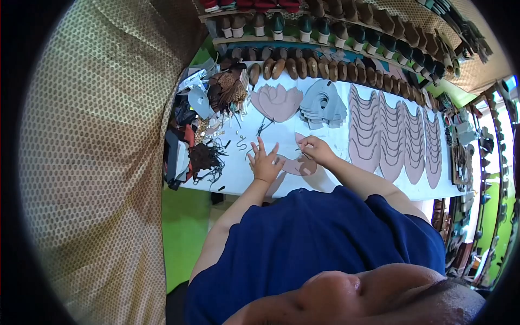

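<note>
My left hand [265,163] lies over the white table with its fingers spread, holding nothing I can see. Its thumb reaches the edge of a curved, mauve shoe-upper piece [299,167] that lies flat in front of me. To its right, my right hand [318,150] is closed, thumb and fingertips pinched together above the piece. What the pinch holds, if anything, is too small to make out. A mauve tip [299,138] shows just beyond those fingers. Dark scissors [264,125] lie past my left fingertips, and short thin strips [241,143] rest beside them.
Stacked mauve pieces [276,100] and grey pieces [323,103] lie farther back. Overlapping rows of mauve pieces [365,154] cover the right side. Scraps and dark cords [208,160] crowd the left edge. Shoe lasts [311,67] line the back, below shelves of shoes [306,27]. A patterned curtain [108,162] hangs left.
</note>
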Tool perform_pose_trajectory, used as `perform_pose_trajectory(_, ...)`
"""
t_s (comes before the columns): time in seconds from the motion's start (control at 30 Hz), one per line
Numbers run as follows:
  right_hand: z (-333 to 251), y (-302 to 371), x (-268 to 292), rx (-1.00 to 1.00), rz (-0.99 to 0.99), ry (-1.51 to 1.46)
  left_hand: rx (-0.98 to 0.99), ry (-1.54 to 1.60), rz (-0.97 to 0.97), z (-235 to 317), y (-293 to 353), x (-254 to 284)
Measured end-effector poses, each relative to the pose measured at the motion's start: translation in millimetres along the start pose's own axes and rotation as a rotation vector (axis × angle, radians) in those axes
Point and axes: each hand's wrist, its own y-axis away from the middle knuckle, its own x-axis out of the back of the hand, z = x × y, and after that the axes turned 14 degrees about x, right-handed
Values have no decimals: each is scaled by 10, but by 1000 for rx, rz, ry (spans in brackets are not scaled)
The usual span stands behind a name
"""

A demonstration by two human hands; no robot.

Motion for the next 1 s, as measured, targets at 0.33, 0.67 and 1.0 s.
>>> perform_pose_trajectory(0.33, -237, 249, 213, 207, -60, 116, -199, 245, -360, 496, -187, 375)
perform_pose_trajectory(0.67, -365, 386, 317, 263, -79, 169, -238, 508, -436, 569, -121, 510)
perform_pose_trajectory(1.0, -602, 481, 337, 521, -13, 474, -213, 406, -376, 810, 14, 864)
